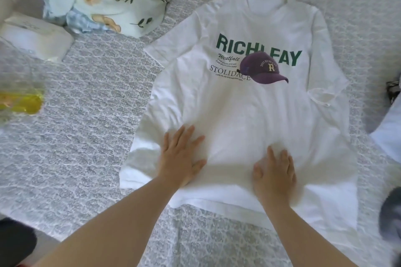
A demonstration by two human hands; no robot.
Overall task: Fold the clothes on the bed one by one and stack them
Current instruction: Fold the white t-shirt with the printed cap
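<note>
- The left hand (181,156) lies flat with the palm down. Its fingers are straight and a little spread, and the thumb points toward the other hand.
- The right hand (274,174) also lies flat with the palm down, fingers straight and close together.
- Both forearms are bare and come in from the lower edge, side by side, the hands near each other.

floral pillow (112,0) top left on the grey patterned bedspread (86,136); white box (36,37) just below-left of it, clear container with yellow contents (19,102) at left edge (blurred); dark object (392,91) at right edge, can't identify
</note>
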